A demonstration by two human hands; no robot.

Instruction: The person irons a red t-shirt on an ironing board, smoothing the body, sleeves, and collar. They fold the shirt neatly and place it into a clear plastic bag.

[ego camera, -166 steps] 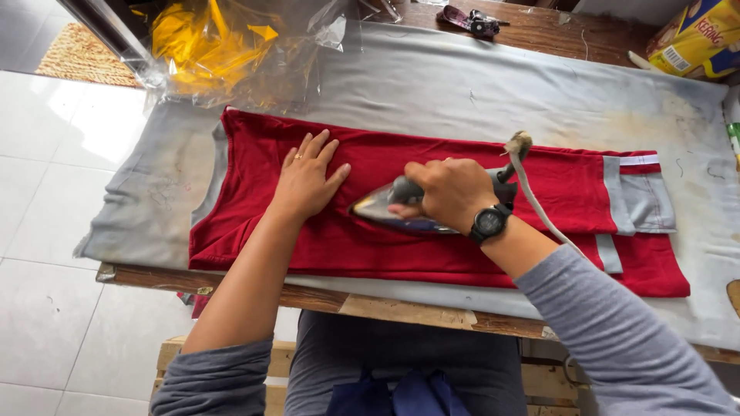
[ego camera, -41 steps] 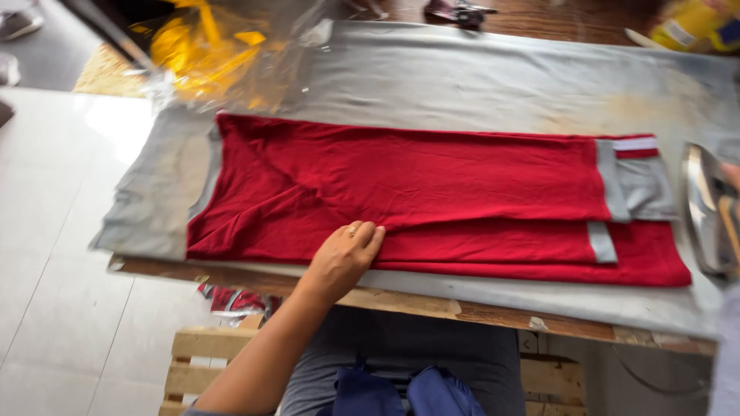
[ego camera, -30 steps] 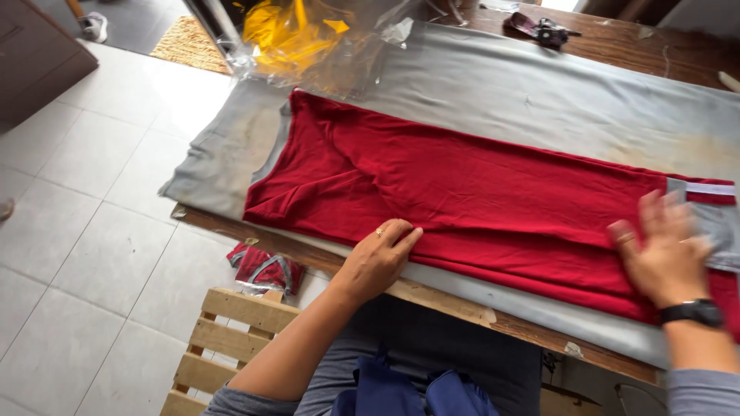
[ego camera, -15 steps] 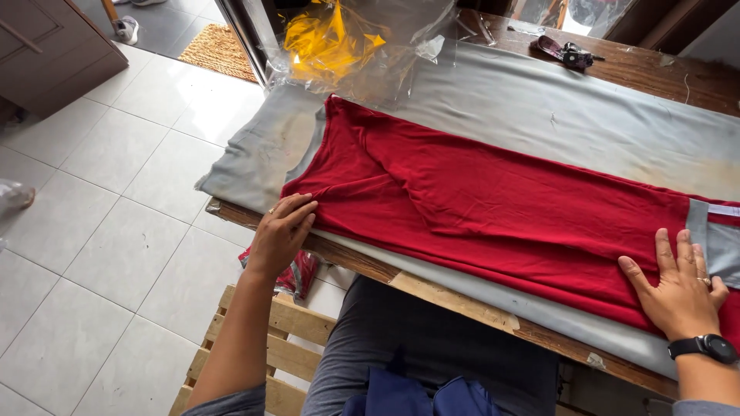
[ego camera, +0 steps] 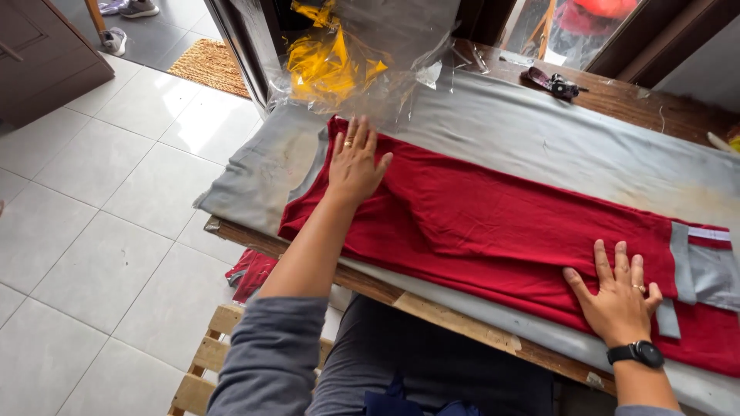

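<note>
Pressing down with both palms, we keep a red garment (ego camera: 509, 223) flat on the desk (ego camera: 432, 312), which is covered by a grey cloth (ego camera: 555, 146).

Our left hand (ego camera: 356, 163) lies open, fingers spread and apart, flat on the garment's left end, gripping nothing. A ring shows on one of its fingers. Just left of this hand the red fabric ends at a grey trim, and beyond that the grey cloth hangs slightly over the desk's corner. Directly above the hand, touching the garment's far edge, sits a clear plastic bag (ego camera: 362, 54) with something yellow inside. Below the hand, past the desk's wooden edge, a bit of red cloth (ego camera: 250, 273) hangs near a wooden pallet (ego camera: 208, 362) on the white tiled floor (ego camera: 100, 231). Far to the upper left of the hand we see a woven doormat (ego camera: 212, 65) and a shoe (ego camera: 114, 40).

Between our two hands the garment runs in a long band, with a soft fold rising just right of the left hand.

Our right hand (ego camera: 617, 296) is also open and flat, fingers apart, resting on the garment's near edge close to us; it holds nothing. A ring sits on one finger and a black watch (ego camera: 636, 353) on the wrist. Just right of this hand the garment shows grey panels with a striped band (ego camera: 705, 262). Well above it, on the bare wood at the far side of the desk, lies a small dark tool (ego camera: 553, 82).
</note>
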